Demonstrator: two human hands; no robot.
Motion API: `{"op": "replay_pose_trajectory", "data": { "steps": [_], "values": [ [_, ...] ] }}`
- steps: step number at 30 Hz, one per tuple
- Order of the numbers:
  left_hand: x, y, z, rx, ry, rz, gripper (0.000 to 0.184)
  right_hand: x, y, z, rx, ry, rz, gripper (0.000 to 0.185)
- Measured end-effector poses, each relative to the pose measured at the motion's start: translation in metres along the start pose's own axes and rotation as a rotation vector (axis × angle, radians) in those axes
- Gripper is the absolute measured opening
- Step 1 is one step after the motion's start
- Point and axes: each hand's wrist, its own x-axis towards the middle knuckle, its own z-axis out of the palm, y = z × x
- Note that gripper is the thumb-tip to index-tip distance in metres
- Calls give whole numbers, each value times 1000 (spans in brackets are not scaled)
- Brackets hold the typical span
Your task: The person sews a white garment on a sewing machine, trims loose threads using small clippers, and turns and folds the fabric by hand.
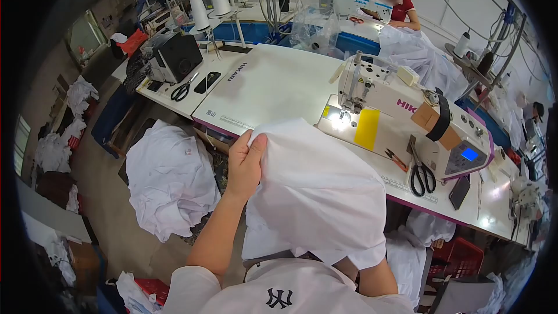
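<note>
My left hand [247,160] is closed on the upper left edge of a white cloth [317,180], thumb on the near side. The cloth hangs spread out in front of my body, at the front edge of the sewing table [273,90]. My right forearm [378,279] goes up under the cloth, which hides my right hand. Beyond the cloth stands a white sewing machine [401,99], its lamp lit over the needle area and a yellow patch on its bed.
Black-handled scissors [422,177], orange-handled snips [397,160] and a phone [459,192] lie right of the machine. More scissors [185,88] are at the far left. A white garment pile [168,177] sits left of me. A co-worker [398,9] sits at another machine behind.
</note>
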Motion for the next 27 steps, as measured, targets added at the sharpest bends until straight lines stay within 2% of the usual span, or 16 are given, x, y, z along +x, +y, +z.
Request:
{"op": "replay_pose_trajectory", "data": {
  "steps": [3, 7, 12, 17, 19, 20, 21, 23, 25, 27],
  "values": [
    [-4, -6, -1, 80, -33, -14, 27, -6, 0, -7, -20, 27, 27, 41],
    [-11, -15, 10, 16, -39, -106, 27, -20, 2, -17, -46, 61, 77, 42],
    [-16, -22, 32, -47, 46, -115, 30, -27, 1, -23, -66, 118, 128, 42],
    [-20, -18, 17, -34, 19, -185, 32, -31, -5, -23, -82, 124, 174, 43],
    [-20, -20, 16, -37, 20, -210, 33, -27, -10, -27, 685, 142, 165, 56],
    [-20, -24, 17, -23, 7, -203, 34, -27, -12, -38, 697, 110, 48, 61],
    [-20, -26, 17, -10, -7, -196, 35, -34, 8, -36, 694, 112, 52, 61],
    [-20, -29, 21, -2, -38, -234, 37, -50, 57, -19, 817, 226, 228, 51],
    [-22, -31, 23, 5, -71, -277, 38, -57, 60, -20, 837, 233, 240, 50],
    [-24, -34, 24, -75, -145, -464, 42, -63, 63, -22, 876, 245, 249, 50]
  ]
}}
